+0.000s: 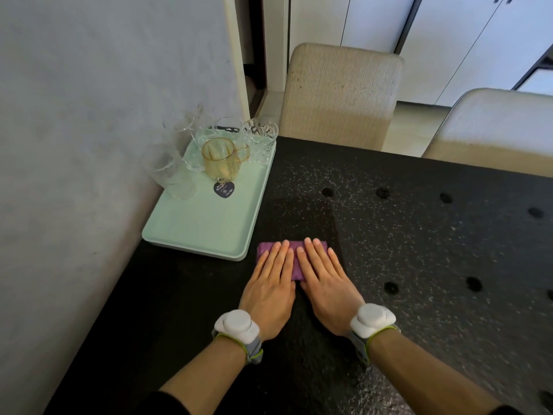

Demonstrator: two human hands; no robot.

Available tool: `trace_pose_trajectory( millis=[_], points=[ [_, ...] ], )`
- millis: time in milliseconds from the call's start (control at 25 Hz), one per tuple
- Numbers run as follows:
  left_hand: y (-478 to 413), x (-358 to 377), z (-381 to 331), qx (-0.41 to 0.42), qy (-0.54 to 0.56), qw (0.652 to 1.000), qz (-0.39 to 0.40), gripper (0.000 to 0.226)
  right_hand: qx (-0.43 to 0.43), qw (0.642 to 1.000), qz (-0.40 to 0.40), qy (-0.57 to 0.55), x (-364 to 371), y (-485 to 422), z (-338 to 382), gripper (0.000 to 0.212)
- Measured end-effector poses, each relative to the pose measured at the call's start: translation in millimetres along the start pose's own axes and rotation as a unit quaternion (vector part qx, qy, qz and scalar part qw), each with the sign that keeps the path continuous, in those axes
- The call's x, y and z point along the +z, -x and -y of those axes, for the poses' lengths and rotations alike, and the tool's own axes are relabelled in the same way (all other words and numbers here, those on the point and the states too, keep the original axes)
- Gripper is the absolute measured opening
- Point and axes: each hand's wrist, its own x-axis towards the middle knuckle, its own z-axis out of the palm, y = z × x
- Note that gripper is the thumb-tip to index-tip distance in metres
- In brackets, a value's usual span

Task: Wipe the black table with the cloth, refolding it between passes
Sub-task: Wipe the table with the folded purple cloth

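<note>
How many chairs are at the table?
2. The left chair stands at the far edge of the table, to the right of the tray. The right chair is farther right, cut off by the picture's edge. More may be out of view.

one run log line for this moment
phase: wipe pass | left hand: flat on purple cloth | right hand: flat on it | black table: speckled ahead

Speckled black stone-like table (pixel 419 235); soft purple cloth (pixel 269 248); smooth mint plastic tray (pixel 209 229); clear and amber glassware (pixel 221 158).
</note>
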Motion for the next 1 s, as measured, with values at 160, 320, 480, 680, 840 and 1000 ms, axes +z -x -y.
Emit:
trace_pose_trajectory(
  millis=[160, 320, 480, 680, 840, 1000],
  points=[
    [-18, -1, -1, -0.01, -0.007, 1.0, -0.001, 0.067, -0.002, 1.0, -0.005, 0.0, -1, -12, -9, 0.063],
    [-48, -4, 6, -0.005, -0.001, 1.0, -0.007, 0.068, -0.002, 1.0, -0.01, -0.002, -5, -35, -25, 0.063],
    [-95, -4, 14, -0.005, 0.01, 1.0, -0.001, 0.069, 0.017, 1.0, -0.012, -0.009, -14, -70, -48, 0.063],
    [-157, -1, 29, -0.007, 0.018, 1.0, 0.002, 0.073, 0.028, 0.999, -0.014, -0.011, -21, -118, -77, 0.062],
    [-204, 2, 40, -0.003, 0.015, 1.0, -0.004, 0.078, 0.042, 0.999, -0.028, -0.005, -23, -157, -100, 0.068],
    [-242, -3, 51, -0.002, 0.024, 1.0, 0.002, 0.083, 0.048, 0.998, -0.033, -0.013, -28, -192, -119, 0.068]
  ],
)
